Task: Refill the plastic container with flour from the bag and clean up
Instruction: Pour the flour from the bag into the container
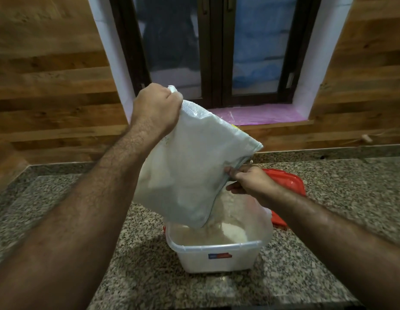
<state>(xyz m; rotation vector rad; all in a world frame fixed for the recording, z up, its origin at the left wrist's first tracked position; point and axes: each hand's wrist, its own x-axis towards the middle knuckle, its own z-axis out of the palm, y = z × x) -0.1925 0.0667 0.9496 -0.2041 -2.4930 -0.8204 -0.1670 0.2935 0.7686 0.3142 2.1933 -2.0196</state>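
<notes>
A translucent white plastic flour bag hangs tilted over the middle of the scene, its sealed end raised to the far left and its open corner pointing down and to the near right. The plastic is crinkled and cloudy, with a ribbed seam along its upper edge, and pale flour shows through it as a soft mass in the lower half. Flour spills from the low corner into a clear, rectangular plastic container that stands on the speckled grey granite counter, directly below the bag. The container has a small blue and red label on its near wall and holds a mound of white flour toward its right side.

The left hand is clenched in a fist around the bag's raised corner. The right hand pinches the bag's right edge near the opening between thumb and fingers. A red plastic lid lies flat on the counter just behind the container, to the right, partly hidden by the right forearm.
</notes>
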